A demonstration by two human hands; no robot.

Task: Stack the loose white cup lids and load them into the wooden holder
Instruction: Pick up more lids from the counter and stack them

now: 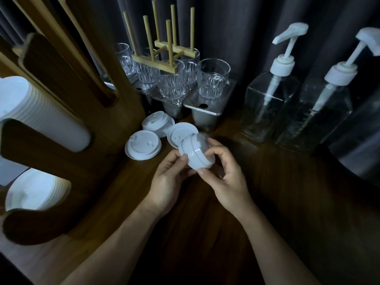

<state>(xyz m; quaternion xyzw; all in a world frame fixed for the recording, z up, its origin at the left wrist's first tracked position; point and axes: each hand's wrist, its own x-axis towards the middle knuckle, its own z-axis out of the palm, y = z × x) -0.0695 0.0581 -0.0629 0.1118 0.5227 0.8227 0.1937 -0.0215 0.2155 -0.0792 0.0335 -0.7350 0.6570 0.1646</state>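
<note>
Both hands hold a small stack of white cup lids (195, 153) above the dark wooden table. My left hand (168, 177) pinches its near left edge, and my right hand (224, 173) curls round its right side. Behind the stack lie three loose white lids: one flat at the left (143, 147), one tilted farther back (157, 123), one partly hidden by the held stack (180, 132). The tall wooden holder (82, 112) stands at the left. A stack of white cups (47, 118) fills its upper slot and a row of white lids (35, 190) fills a lower one.
Clear glasses (212, 81) stand on steel trays (207, 112) at the back, with a wooden peg rack (164, 54) resting on them. Two clear pump bottles (269, 99) (318, 112) stand at the right. A dark curtain hangs behind.
</note>
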